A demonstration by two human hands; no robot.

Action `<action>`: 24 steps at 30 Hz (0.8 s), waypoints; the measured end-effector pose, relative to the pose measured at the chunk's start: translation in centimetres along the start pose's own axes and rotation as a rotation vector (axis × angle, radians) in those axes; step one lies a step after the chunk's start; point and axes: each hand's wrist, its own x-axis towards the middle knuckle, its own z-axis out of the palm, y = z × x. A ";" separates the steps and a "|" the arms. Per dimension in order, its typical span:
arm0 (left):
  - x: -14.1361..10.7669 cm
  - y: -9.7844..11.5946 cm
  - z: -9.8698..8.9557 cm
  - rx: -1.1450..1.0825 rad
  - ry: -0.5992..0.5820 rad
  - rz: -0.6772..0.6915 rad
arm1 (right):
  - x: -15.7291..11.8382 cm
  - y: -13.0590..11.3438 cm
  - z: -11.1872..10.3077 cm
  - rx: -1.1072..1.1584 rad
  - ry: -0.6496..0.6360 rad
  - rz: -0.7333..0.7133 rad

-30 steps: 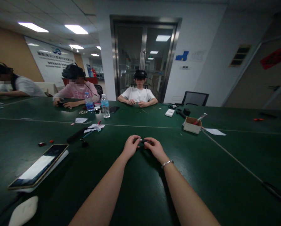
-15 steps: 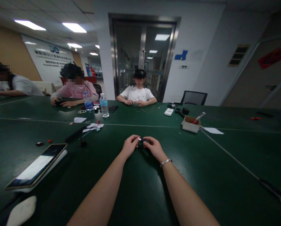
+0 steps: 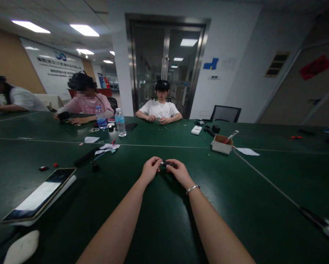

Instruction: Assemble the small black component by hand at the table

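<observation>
Between my two hands, just above the green table, is a slim black stick-like object with a pale end. My left hand pinches the pale end at the left with thumb and fingertips. On the other side, my right hand grips the black part between thumb and fingers, with a silver bracelet on that wrist. Fingers cover much of the object, so its exact kind is too small to make out.
To my left, a phone rests tilted on a white stand, near a pale mouse-like object. Bottles and crumpled paper lie farther off. A small carton stands at right. Several people sit across the table.
Both hands keep their grip on the black object, with only slight finger movement. The view has shifted a little. The person in pink has raised a dark object somewhat.
</observation>
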 end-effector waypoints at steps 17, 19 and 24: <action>-0.1 0.2 0.1 -0.019 0.020 -0.001 | 0.1 0.2 0.1 0.065 -0.003 0.003; -0.3 0.5 0.1 -0.021 0.012 0.009 | 0.1 0.2 0.0 0.057 -0.002 -0.003; -0.5 1.0 0.1 -0.035 -0.036 0.032 | 0.1 0.2 0.0 0.039 0.001 0.004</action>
